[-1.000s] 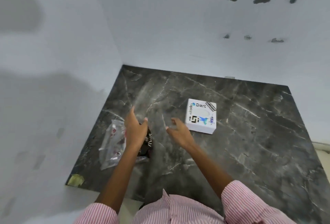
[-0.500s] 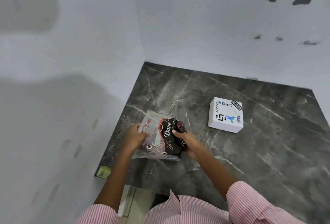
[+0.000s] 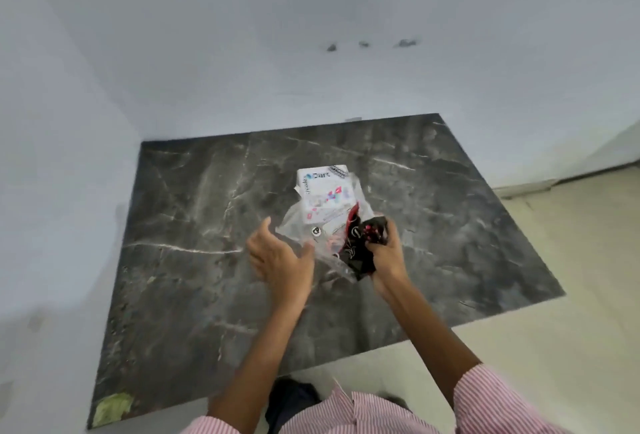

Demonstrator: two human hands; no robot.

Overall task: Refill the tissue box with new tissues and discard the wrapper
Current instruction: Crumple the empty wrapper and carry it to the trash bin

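1. Person is standing at a dark marble slab (image 3: pixel 194 260) w/ pale veins, set in a wall corner; pink-striped sleeves (image 3: pixel 491 402) are showing at 6 o'clock.
2. Right hand (image 3: pixel 384 253) is clenching round the black pack (image 3: pixel 363 246) w/ red and white print, fingers curled tight over its top, lifting it off the slab.
3. Clear plastic wrapper (image 3: pixel 311 229) is hanging around the pack's left side, crumpled, small red and pink marks on it; motion blur, so can't tell how far the pack is out of it.
4. Left hand (image 3: pixel 280 260) is spread, fingers loose and apart, palm turned toward the wrapper; thumb is just touching the plastic's lower edge, nothing pinched.
5. White tissue box (image 3: pixel 322 181) w/ "Dart" print is sitting at 12 o'clock from the hands, near slab centre, partly behind the wrapper.
6. Yellow-green patch (image 3: pixel 112 407) is sitting at the slab's 7 o'clock corner, well apart from the rest.
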